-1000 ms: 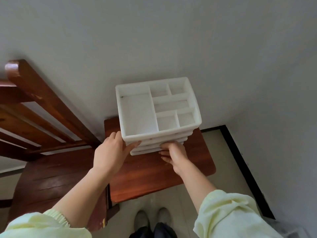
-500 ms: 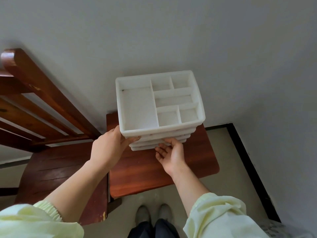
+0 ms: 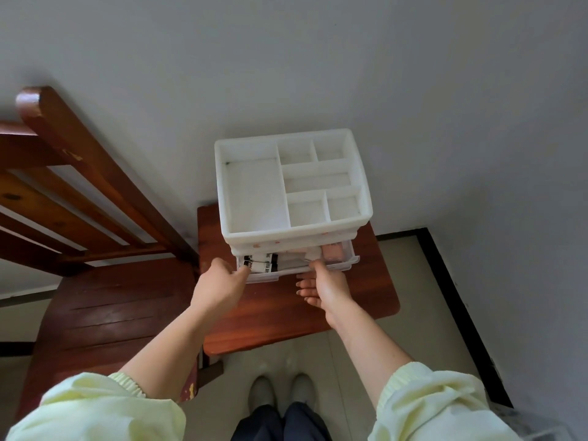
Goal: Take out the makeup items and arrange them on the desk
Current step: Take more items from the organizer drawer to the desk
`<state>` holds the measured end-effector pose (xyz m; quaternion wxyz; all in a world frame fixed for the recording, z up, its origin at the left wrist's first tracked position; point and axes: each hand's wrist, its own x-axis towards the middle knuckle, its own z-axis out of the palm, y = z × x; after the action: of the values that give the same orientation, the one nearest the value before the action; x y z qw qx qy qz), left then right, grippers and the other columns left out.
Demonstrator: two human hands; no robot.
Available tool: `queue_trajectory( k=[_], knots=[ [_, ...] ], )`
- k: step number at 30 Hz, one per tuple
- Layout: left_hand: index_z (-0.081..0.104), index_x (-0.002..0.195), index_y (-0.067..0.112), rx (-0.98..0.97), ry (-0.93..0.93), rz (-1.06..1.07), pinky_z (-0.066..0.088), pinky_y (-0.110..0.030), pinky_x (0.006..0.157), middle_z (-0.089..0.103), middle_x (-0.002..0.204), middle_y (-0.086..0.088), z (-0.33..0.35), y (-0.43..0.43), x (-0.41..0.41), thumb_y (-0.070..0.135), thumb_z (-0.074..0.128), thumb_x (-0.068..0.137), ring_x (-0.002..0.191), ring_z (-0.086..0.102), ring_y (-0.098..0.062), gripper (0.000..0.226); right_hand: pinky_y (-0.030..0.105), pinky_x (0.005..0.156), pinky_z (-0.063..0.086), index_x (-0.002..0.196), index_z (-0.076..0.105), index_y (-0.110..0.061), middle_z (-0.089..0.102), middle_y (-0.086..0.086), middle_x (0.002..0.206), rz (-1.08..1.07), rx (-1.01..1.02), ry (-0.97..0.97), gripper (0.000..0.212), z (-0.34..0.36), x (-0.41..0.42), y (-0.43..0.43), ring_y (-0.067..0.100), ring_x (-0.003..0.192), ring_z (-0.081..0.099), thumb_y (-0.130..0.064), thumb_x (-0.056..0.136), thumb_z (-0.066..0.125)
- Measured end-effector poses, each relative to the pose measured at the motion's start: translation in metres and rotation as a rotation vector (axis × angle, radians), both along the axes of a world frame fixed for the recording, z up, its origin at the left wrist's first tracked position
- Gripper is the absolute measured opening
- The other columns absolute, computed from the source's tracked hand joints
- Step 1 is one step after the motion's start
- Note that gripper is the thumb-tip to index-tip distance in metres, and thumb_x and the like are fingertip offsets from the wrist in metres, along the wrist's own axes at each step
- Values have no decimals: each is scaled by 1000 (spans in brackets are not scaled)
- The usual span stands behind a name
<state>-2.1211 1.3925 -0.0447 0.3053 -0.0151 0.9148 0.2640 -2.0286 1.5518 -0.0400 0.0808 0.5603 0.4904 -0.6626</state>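
A white plastic makeup organizer [image 3: 294,234] stands at the back of a small reddish wooden desk [image 3: 286,316], close against the grey wall [image 3: 318,58]. Its open top tray is split into 6 compartments: 1 large on the left, 5 smaller on the right.

Below the tray a clear drawer [image 3: 270,277] stands partway out. Inside lie white tubes [image 3: 265,265] with black caps and black lettering at the left, and a pink item [image 3: 332,252] at the right – the makeup is all inside the drawer.

The right hand [image 3: 324,288] is turned palm up at the drawer's front, its thumb [image 3: 315,266] laid over the front rim and its fingers [image 3: 302,284] together beneath, pinching the drawer. The left hand [image 3: 219,288] is at the drawer's left front corner, thumb tip [image 3: 242,274] touching it – its other fingers bend out of sight behind the hand, so I cannot tell whether they clamp anything.

A dark wooden chair [image 3: 95,297] stands just left of the desk. Pale yellow sleeves [image 3: 95,409] are pushed up both forearms, and 2 light shoes [image 3: 280,389] show on the floor.
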Motion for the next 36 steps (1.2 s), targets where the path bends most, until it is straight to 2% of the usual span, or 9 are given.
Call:
queue_trajectory(
  k=[7,11,18,22,24,27,30,33,36],
  knots=[
    [56,77,11,151,-109,108,58,-41,77,71,68,-12,11,7,22,12,44,85,58,66,-28,15,22,53,43,81,66,-5,60,-5,44,55,-28,-73,28,9,18,-6,10,47,59,-21,92,46],
    [56,92,13,136,-143,63,56,-34,69,71,69,-8,14,-1,38,18,45,88,55,64,-21,13,22,50,42,75,64,-6,58,-3,43,77,8,-89,29,13,37,-11,11,45,58,-19,92,45],
    [50,80,24,133,-125,35,54,-35,71,67,64,-6,16,-9,48,18,46,86,57,61,-23,10,21,48,41,75,65,-3,60,2,49,159,88,-101,33,11,55,-19,12,44,56,-22,95,47],
    [53,93,18,52,-124,-7,52,-33,70,68,71,-4,17,-10,45,27,49,87,63,64,-21,11,19,43,41,77,69,0,64,6,56,279,74,-141,46,16,58,-10,14,46,58,-37,96,49],
    [46,99,14,-99,-29,-100,48,-34,68,63,85,-3,18,-13,46,37,51,87,76,61,-24,26,19,43,41,75,71,1,63,4,52,402,119,-167,55,22,65,-2,13,44,58,-45,95,48],
    [42,93,15,-89,380,-242,39,-33,63,46,90,0,25,-17,48,29,60,84,80,47,-22,25,21,48,41,58,64,-8,59,-2,46,629,446,-147,48,35,72,14,10,45,56,-40,93,54],
    [57,92,13,37,631,-606,47,-32,60,51,92,0,30,-15,34,14,72,78,84,53,-23,21,24,52,38,77,61,-12,62,-3,69,795,751,-1,27,46,52,21,13,62,57,-36,90,60],
    [61,113,13,-63,453,-897,54,-34,83,53,120,-2,31,1,23,21,69,84,115,50,-23,31,30,80,50,115,57,-16,55,-3,112,1099,988,59,32,45,22,16,16,102,55,-36,90,61],
    [59,119,12,-289,317,-1056,50,-28,89,53,124,-4,31,23,15,19,61,91,122,44,-20,29,38,102,40,135,45,-11,45,7,134,1362,1167,-25,55,32,1,11,26,126,42,-33,88,65]
  ],
)
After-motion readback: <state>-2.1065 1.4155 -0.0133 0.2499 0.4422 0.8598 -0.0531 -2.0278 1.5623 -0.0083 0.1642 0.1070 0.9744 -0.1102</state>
